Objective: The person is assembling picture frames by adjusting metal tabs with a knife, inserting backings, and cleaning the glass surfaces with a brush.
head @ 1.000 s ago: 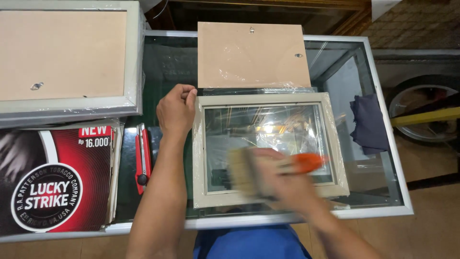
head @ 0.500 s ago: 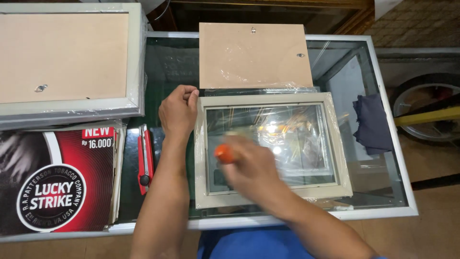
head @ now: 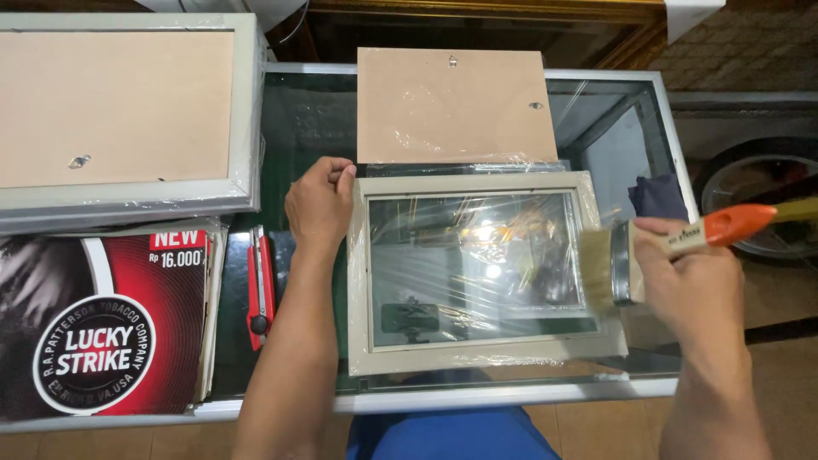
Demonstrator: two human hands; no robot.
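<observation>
— Grip check, R side: our right hand (head: 692,285) is wrapped tight round the paintbrush (head: 660,247), fingers closed on the metal band & the start of the orange handle. Handle sticks out up & to the right, pale bristles point left.

— And where's the brush vs. the frame?

— Bristles sit at the right edge of the picture frame (head: 481,356), over its right rail. Touching or just above it, we can't tell. Frame is cream-coloured, lies flat on the glass table (head: 307,111), glass pane in it w/ clear plastic wrap that glares under the light.

— L grip?

— Our left hand (head: 319,207) is at the frame's top-left corner, fingers curled over that corner & pressing it, so closed on the frame's edge, not lifting it. Forearm runs down along the frame's left side.

— What else do we see round it?

— Backing board (head: 450,104), plain brown, lies flat just beyond the frame's top edge, also in plastic film. Red box cutter (head: 260,285) lies on the table left of our left forearm, near but apart. Further left, a bigger frame (head: 247,111) lies face down w/ its brown back up, resting over a red & black printed poster (head: 111,324). Dark blue cloth (head: 658,196) shows thru the glass on the right, behind the brush.
</observation>
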